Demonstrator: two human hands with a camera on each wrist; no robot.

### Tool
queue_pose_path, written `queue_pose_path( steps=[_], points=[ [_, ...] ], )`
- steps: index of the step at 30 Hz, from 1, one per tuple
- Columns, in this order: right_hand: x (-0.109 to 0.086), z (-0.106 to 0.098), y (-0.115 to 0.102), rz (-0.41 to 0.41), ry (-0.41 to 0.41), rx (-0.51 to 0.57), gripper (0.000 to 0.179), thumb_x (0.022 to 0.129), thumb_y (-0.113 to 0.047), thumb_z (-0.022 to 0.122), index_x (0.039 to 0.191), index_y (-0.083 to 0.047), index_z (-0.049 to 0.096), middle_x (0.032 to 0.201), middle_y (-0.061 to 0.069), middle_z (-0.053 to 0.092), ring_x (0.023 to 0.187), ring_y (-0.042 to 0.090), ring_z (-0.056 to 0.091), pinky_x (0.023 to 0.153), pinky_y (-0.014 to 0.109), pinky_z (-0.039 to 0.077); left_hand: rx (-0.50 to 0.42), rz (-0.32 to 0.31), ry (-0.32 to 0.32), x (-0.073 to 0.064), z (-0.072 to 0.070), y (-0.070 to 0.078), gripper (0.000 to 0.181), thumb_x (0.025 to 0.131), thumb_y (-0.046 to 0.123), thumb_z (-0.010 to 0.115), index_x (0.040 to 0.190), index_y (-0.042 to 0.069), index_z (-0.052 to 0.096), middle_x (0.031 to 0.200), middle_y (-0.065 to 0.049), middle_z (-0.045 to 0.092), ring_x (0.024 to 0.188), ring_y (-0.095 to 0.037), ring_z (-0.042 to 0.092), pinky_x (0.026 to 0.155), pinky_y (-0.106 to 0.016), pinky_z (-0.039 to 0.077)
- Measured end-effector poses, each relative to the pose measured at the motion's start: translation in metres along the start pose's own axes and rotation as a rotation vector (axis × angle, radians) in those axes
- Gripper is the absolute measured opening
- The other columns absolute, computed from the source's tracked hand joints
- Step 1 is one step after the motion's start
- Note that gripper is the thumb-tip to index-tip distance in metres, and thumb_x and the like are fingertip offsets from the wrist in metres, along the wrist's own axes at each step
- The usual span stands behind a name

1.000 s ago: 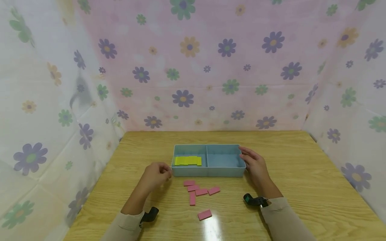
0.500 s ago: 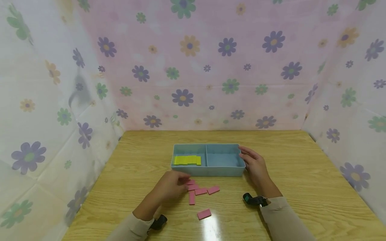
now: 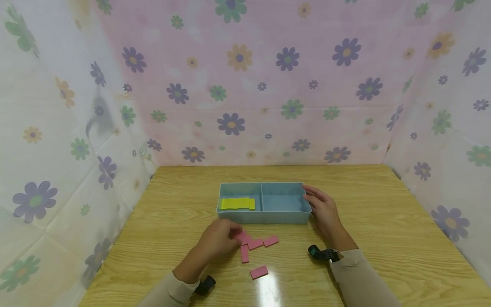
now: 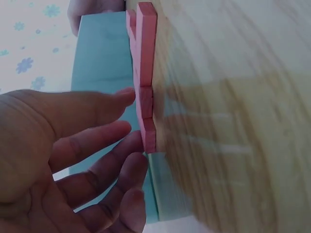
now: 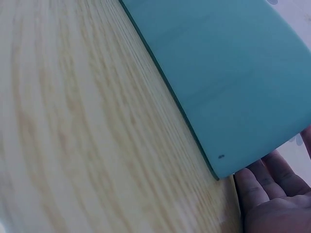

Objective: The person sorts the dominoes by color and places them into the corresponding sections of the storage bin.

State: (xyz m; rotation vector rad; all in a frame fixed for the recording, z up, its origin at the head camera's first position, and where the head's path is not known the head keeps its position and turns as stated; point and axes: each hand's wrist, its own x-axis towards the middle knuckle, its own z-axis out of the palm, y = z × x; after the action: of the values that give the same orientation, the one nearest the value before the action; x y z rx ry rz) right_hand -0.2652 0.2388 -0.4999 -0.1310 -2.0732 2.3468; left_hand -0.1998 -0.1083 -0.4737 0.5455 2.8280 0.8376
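In the head view, my left hand is at the left end of a cluster of pink rectangular blocks lying in front of the box. The left wrist view shows its thumb and bent fingers touching the end of those blocks, with a gap between thumb and fingers. My right hand rests against the right end of a light blue two-compartment box; its fingers are fairly straight and reach the rim. Yellow blocks lie side by side in the box's left compartment.
One pink block lies apart, nearer the front of the wooden table. A divider splits the box. Flower-patterned cloth hangs behind and at both sides.
My left hand has moved right from beside the box's left corner to the pink blocks. The blocks under its fingers have shifted closer together. My right hand stays at the box.
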Motion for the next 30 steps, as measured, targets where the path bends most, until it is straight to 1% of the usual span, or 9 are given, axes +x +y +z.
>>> queue_pose_path(
  steps=[5, 7, 10, 13, 17, 22, 26, 30],
  points=[
    [0.0004, -0.0008, 0.0018, -0.004, -0.009, -0.002, 0.046, 0.106, -0.016, 0.060, 0.151, -0.008, 0.053, 0.156, 0.010, 0.045, 0.145, 0.025, 0.045, 0.106, 0.020, 0.050, 0.000, -0.048, -0.020, 0.0006, 0.0006, 0.0052, 0.025, 0.088, 0.020, 0.082, 0.112, 0.011, 0.080, 0.099, 0.005, 0.076, 0.090, -0.010, 0.065, 0.081, -0.036, 0.057],
    [0.0005, -0.0014, 0.0024, -0.003, -0.006, -0.009, 0.046, 0.106, -0.016, 0.060, 0.151, -0.009, 0.053, 0.157, 0.011, 0.045, 0.146, 0.025, 0.044, 0.105, 0.019, 0.050, -0.002, -0.049, -0.026, 0.0010, 0.0009, 0.0062, 0.023, 0.088, 0.019, 0.082, 0.110, 0.012, 0.081, 0.093, 0.007, 0.074, 0.083, -0.008, 0.061, 0.075, -0.033, 0.055],
    [0.0008, -0.0018, 0.0026, 0.000, 0.002, -0.013, 0.046, 0.106, -0.016, 0.060, 0.151, -0.009, 0.054, 0.157, 0.011, 0.045, 0.147, 0.024, 0.044, 0.104, 0.017, 0.049, -0.006, -0.044, -0.025, 0.0019, 0.0011, 0.0068, 0.020, 0.088, 0.018, 0.082, 0.107, 0.012, 0.082, 0.088, 0.009, 0.072, 0.079, -0.006, 0.059, 0.071, -0.030, 0.054],
    [0.0013, -0.0013, 0.0019, 0.005, 0.004, -0.013, 0.045, 0.106, -0.016, 0.060, 0.151, -0.010, 0.054, 0.157, 0.010, 0.045, 0.146, 0.023, 0.045, 0.102, 0.015, 0.050, -0.022, -0.039, -0.017, 0.0025, 0.0011, 0.0062, 0.017, 0.087, 0.017, 0.083, 0.103, 0.012, 0.082, 0.087, 0.008, 0.073, 0.080, -0.007, 0.061, 0.072, -0.031, 0.055],
    [0.0018, 0.0001, 0.0010, 0.002, 0.001, -0.015, 0.045, 0.106, -0.017, 0.060, 0.151, -0.009, 0.054, 0.157, 0.011, 0.045, 0.144, 0.022, 0.047, 0.101, 0.015, 0.050, -0.039, -0.042, -0.008, 0.0027, 0.0013, 0.0045, 0.015, 0.087, 0.016, 0.084, 0.101, 0.012, 0.082, 0.090, 0.007, 0.075, 0.085, -0.009, 0.066, 0.077, -0.034, 0.058],
    [0.0005, 0.0007, 0.0010, -0.008, -0.005, -0.029, 0.046, 0.106, -0.019, 0.060, 0.151, -0.009, 0.054, 0.157, 0.011, 0.045, 0.145, 0.023, 0.045, 0.104, 0.016, 0.049, -0.059, -0.050, -0.008, 0.0028, 0.0016, 0.0015, 0.010, 0.088, 0.017, 0.083, 0.098, 0.015, 0.083, 0.089, 0.009, 0.075, 0.088, -0.009, 0.067, 0.081, -0.036, 0.059],
    [0.0005, 0.0003, 0.0022, -0.013, -0.005, -0.029, 0.047, 0.106, -0.021, 0.062, 0.151, -0.009, 0.054, 0.157, 0.011, 0.045, 0.145, 0.023, 0.046, 0.105, 0.018, 0.049, -0.093, -0.052, -0.012, 0.0020, 0.0005, 0.0011, 0.007, 0.089, 0.017, 0.082, 0.096, 0.015, 0.083, 0.085, 0.010, 0.073, 0.083, -0.008, 0.064, 0.076, -0.034, 0.058],
    [0.0009, 0.0003, 0.0027, -0.021, -0.001, -0.022, 0.045, 0.106, -0.018, 0.061, 0.150, -0.008, 0.055, 0.155, 0.010, 0.046, 0.142, 0.021, 0.049, 0.105, 0.019, 0.050, -0.124, -0.041, -0.013, 0.0010, -0.0020, 0.0020, 0.009, 0.090, 0.013, 0.080, 0.098, 0.011, 0.082, 0.080, 0.011, 0.070, 0.078, -0.008, 0.062, 0.070, -0.030, 0.056]
  ],
)
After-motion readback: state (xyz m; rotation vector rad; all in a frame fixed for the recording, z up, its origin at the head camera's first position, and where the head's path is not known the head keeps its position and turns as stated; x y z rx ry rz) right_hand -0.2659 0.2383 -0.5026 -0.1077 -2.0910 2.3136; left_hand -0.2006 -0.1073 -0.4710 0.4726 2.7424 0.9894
